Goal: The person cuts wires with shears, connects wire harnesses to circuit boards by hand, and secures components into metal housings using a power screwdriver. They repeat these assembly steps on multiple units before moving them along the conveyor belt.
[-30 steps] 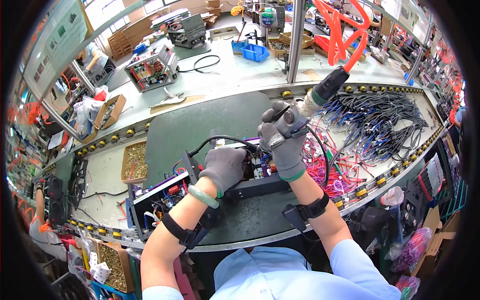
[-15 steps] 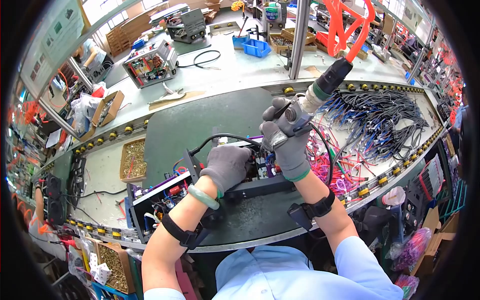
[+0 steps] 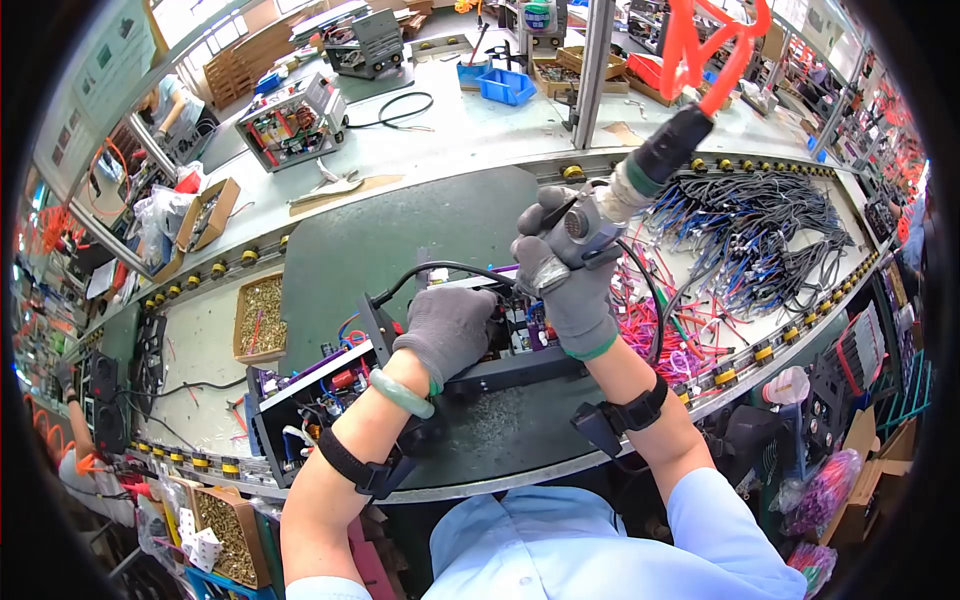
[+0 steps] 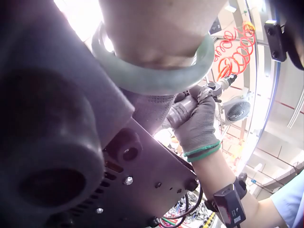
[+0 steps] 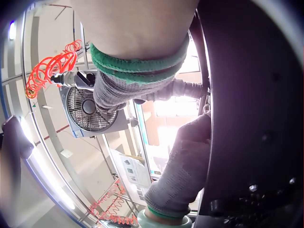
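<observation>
Right hand [image 3: 575,295] clamped round air screwdriver [image 3: 592,228], tip down inside open chassis [image 3: 320,385] lying on bench [image 3: 400,240]. Left hand [image 3: 448,330] curls over chassis top, steadying it. Looks mid-fastening: internals exposed, cover not on, closing-up probably left.

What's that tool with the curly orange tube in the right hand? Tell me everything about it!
It is a grey, metal-looking air tool, held tilted, top leaning right. The gloved right hand grips its body, and its lower end points down into the open black machine box. A dark fitting on top joins a curly orange hose that climbs out of view. Its tip is hidden.
</observation>
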### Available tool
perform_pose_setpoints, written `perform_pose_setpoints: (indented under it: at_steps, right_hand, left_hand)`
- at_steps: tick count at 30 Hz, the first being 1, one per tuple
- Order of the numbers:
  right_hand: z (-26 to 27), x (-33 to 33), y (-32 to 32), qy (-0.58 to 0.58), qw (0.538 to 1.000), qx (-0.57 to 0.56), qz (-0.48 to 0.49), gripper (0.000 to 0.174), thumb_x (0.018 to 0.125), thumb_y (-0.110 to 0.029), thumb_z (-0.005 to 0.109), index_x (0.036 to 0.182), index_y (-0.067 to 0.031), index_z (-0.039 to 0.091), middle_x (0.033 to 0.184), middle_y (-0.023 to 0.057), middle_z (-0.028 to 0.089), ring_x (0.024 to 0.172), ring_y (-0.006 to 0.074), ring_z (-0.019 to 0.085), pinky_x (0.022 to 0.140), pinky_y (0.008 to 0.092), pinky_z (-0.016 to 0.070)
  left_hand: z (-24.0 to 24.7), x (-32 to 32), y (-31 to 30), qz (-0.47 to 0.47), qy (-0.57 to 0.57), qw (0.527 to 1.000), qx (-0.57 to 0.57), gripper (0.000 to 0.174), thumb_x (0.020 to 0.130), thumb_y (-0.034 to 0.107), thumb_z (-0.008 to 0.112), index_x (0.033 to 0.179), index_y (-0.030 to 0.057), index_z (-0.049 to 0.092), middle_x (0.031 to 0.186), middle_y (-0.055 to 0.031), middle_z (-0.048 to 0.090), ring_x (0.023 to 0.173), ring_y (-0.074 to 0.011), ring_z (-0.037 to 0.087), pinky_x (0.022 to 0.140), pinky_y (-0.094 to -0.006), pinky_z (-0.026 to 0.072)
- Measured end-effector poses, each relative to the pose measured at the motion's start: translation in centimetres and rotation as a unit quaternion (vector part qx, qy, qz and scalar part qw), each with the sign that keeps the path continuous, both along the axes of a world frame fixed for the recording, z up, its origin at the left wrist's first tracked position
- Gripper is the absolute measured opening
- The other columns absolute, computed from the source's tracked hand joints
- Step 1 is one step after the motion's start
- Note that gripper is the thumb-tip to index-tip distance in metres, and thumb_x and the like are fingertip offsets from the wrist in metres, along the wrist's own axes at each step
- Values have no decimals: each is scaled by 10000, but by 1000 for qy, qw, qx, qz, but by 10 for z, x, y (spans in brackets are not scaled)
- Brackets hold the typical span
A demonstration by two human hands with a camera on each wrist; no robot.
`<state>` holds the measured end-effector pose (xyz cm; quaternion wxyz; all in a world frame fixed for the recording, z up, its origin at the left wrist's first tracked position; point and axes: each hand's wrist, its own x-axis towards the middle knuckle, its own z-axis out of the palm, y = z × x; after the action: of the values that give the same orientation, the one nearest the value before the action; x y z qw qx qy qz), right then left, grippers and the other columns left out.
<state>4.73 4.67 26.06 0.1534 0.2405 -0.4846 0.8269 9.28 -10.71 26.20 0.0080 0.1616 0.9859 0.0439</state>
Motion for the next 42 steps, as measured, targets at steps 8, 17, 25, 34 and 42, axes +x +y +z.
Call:
perform_pose_setpoints:
  at_steps: [8,17,25,34,42]
  right_hand:
    - [-2,10,-3,-64,997,-29,31,546,800,136,688,1293,-30,520,1191,67,615,955,118,635,801,260,560]
    - [19,-17,-25,-49,991,127,-21,332,794,-11,716,1109,6,612,939,17,671,827,70,628,763,226,523]
    - [22,-12,-32,0,973,228,-46,319,785,-43,732,1080,8,621,971,30,710,820,60,624,763,247,530]
    - [37,6,-16,-26,984,169,54,421,782,73,724,1179,10,597,992,38,670,897,78,627,783,247,533]
    - [63,99,40,64,930,-117,341,683,859,72,736,1450,-109,447,1275,78,585,1105,150,609,947,314,512]
  left_hand:
    - [11,1,3,13,-36,999,-7,179,850,225,625,947,118,732,865,-160,706,858,-344,708,746,-474,555]
    - [8,6,8,38,-1,999,-13,151,824,169,634,908,98,738,865,-149,726,846,-342,729,714,-458,580]
    - [11,7,10,91,24,995,-14,174,822,206,647,888,86,754,884,-136,740,831,-326,736,709,-440,582]
    - [41,88,-37,257,-113,504,817,342,981,77,542,1317,18,569,820,-6,600,567,-41,497,472,-179,387]
    - [-14,166,24,216,-287,454,815,363,1075,290,514,1287,2,576,952,-36,661,507,-49,408,431,-191,293]
